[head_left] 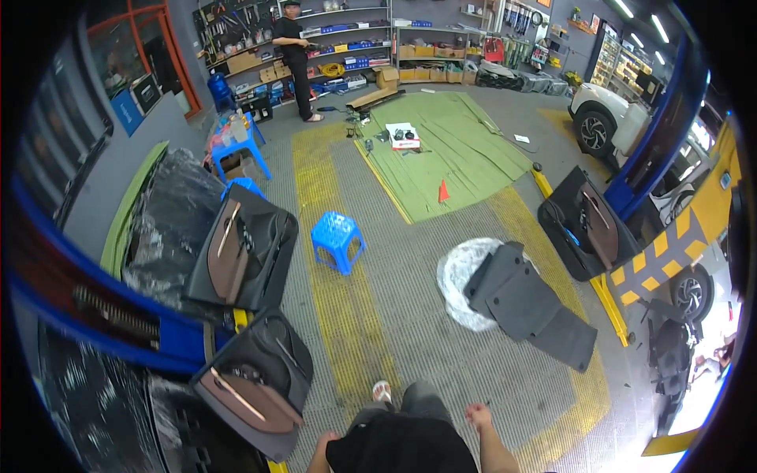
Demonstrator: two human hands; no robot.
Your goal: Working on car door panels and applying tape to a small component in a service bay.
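Observation:
My left hand (327,438) hangs beside my left thigh, its fingers mostly hidden by my arm and black shirt. Out to the right of my legs, my right hand (477,415) is loosely curled, and nothing shows in it. Neither hand touches anything that I can see. Nearest on the left leans a black and brown car door panel (260,382), with a second door panel (244,252) beyond it. Ahead on the right, dark grey floor mats (528,299) lie partly over a bundle of clear plastic film (457,288).
A blue stool (337,240) stands ahead. Farther off, a green sheet (465,150) bears a white box (403,136) and a red cone (443,191). Another door panel (587,225) leans by the right blue lift post (662,134). A person (296,59) stands near the shelves.

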